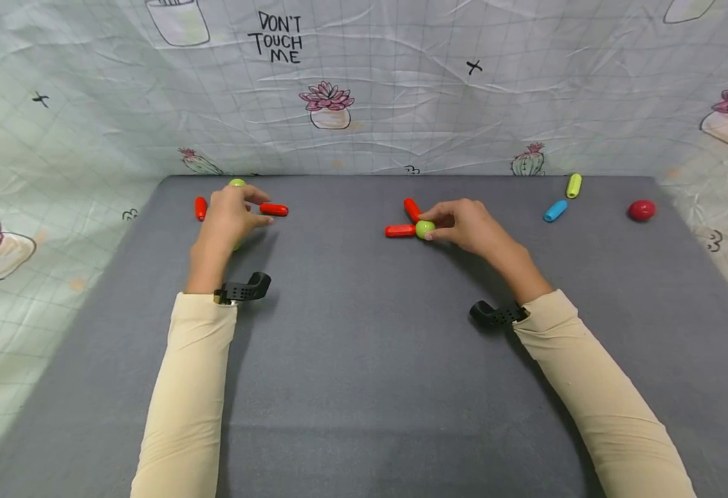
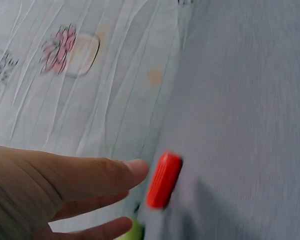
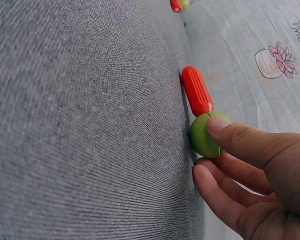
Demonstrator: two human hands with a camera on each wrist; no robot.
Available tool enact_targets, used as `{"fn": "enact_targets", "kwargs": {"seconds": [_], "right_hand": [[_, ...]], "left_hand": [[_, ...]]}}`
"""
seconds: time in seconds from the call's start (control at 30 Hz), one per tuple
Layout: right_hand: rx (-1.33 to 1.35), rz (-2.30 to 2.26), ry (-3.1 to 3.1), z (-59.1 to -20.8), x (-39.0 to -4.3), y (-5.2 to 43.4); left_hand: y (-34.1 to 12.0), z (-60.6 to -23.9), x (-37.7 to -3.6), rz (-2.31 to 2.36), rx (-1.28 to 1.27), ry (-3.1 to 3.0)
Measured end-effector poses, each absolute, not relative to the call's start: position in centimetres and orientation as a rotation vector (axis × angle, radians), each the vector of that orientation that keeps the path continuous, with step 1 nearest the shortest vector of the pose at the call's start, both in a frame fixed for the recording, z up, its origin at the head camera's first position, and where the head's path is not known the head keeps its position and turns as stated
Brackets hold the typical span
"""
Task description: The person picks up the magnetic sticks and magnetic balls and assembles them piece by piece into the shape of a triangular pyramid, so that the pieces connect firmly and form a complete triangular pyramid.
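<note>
Two grips logged: my right grip (image 1: 463, 225) pinches the green ball (image 1: 425, 229) joining two red rods (image 1: 400, 231) mid-surface; my left grip (image 1: 230, 214), fingers spread, hovers over another rod (image 1: 273, 209). Next, I judge: close on it.

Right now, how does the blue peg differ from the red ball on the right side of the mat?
The blue peg is a long capsule lying slantwise; the red ball is round. The peg is blue, the ball dark red. The ball lies nearer the mat's right edge. Both lie loose, beyond the right hand.
</note>
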State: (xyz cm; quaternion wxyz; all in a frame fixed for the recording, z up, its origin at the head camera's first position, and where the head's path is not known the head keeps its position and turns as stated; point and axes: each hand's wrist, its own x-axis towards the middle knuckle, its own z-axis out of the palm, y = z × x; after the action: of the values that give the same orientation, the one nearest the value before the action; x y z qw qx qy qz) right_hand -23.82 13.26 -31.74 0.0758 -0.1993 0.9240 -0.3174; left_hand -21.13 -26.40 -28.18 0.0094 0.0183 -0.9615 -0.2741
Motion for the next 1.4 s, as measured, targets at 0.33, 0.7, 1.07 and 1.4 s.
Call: {"fn": "enact_targets", "kwargs": {"seconds": [0.33,0.7,1.07,1.4], "right_hand": [[-0.592,-0.964,2.750,-32.0,-24.0,13.5],[-0.578,-0.960,2.741,-31.9,-24.2,13.5],[-0.596,-0.956,2.748,-31.8,-24.2,13.6],[-0.620,-0.964,2.751,-32.0,-24.4,13.5]], "left_hand": [[-30.8,-28.1,-19.6,-0.806,0.137,-3.184],[-32.3,-27.8,-18.3,-0.828,0.243,-3.219],[-32.7,-28.0,-18.1,-0.794,0.148,-3.213],[-30.8,-28.0,-18.4,-0.915,0.076,-3.155]]}}
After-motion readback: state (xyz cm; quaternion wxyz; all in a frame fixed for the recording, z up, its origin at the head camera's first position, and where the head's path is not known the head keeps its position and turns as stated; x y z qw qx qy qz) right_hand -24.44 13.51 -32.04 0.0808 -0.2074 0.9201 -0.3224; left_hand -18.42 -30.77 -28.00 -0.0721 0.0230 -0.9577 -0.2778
